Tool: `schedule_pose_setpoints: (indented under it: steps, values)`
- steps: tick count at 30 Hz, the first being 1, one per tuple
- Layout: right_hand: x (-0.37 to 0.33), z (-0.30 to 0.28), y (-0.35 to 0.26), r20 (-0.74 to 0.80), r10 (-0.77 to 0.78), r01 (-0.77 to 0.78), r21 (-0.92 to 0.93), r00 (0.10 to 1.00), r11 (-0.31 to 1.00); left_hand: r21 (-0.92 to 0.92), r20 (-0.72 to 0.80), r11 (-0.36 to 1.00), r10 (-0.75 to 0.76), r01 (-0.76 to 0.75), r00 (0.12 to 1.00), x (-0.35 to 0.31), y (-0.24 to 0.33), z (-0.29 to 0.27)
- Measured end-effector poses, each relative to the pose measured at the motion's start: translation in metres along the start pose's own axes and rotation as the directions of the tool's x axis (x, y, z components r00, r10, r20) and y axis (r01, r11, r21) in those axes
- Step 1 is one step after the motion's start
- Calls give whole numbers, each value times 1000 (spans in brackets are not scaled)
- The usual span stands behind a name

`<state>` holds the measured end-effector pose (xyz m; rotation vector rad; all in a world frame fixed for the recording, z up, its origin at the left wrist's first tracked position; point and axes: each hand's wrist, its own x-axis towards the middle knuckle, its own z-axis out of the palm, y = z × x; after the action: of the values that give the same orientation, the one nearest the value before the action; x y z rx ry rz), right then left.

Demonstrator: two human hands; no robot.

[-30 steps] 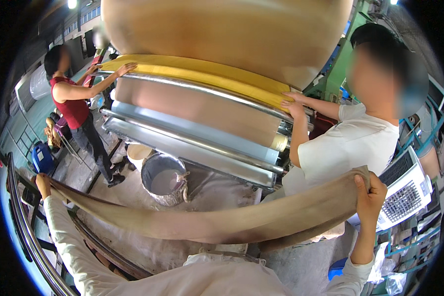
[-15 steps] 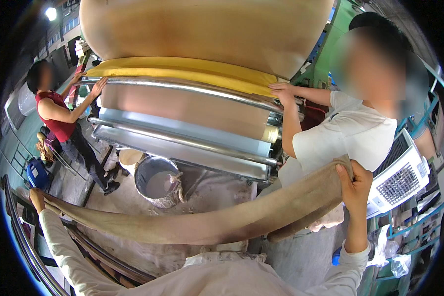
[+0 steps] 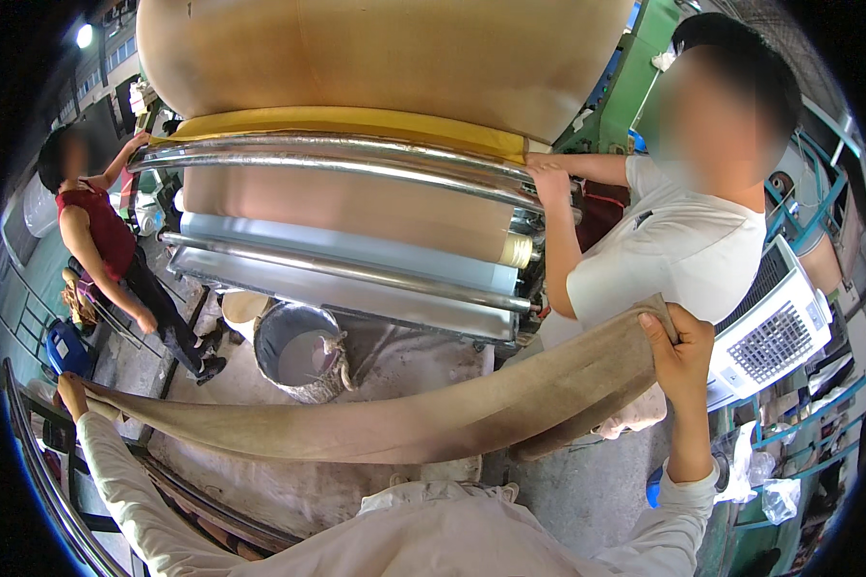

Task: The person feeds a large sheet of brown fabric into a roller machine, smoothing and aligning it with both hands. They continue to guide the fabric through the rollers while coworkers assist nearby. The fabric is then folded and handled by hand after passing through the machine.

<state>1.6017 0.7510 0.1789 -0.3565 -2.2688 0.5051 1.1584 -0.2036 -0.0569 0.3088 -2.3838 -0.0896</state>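
The right hand [image 3: 681,348] has a closed grip on one end of a long tan cloth strip [image 3: 394,431], fingers folded over its upper edge; the left hand [image 3: 71,392] clamps the far end, arm stretched out wide, so the strip sags in a shallow curve between the two hands, in front of the person's chest and above the dusty floor [image 3: 394,361]. Just beyond the right grip stands a co-worker in a white shirt [image 3: 664,260], whose hand [image 3: 548,178] rests on the end of a shiny metal roller [image 3: 337,154]. Behind the strip's middle sits a grey bucket [image 3: 298,354] holding pale liquid. Above it rise the machine's stacked rollers, a yellow band [image 3: 356,122], and a big tan fabric roll [image 3: 385,53]. Past the left grip, another person in a red top [image 3: 96,226] reaches up to the roller's other end. To the right of the right grip stands a white cooler unit [image 3: 775,332] with a grille, and below it lie clear plastic bags [image 3: 770,481].
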Motion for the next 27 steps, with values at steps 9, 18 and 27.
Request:
schedule_pose_setpoints:
  steps: [9, 18, 27]
  values:
    - [2, 3, 1, 30, -7, 8, -43, 1000, 999, -21, -29, 999, 40, -40, 999, -5, -5, 3]
    - [3, 6, -2, 32, 23, -22, -24, 999, 999, -39, -1, 999, 27, -27, 1000, 6, -8, 6]
    - [8, 14, -2, 36, 0, -1, 27, 999, 1000, -58, -28, 998, 33, -35, 999, 7, -10, 4]
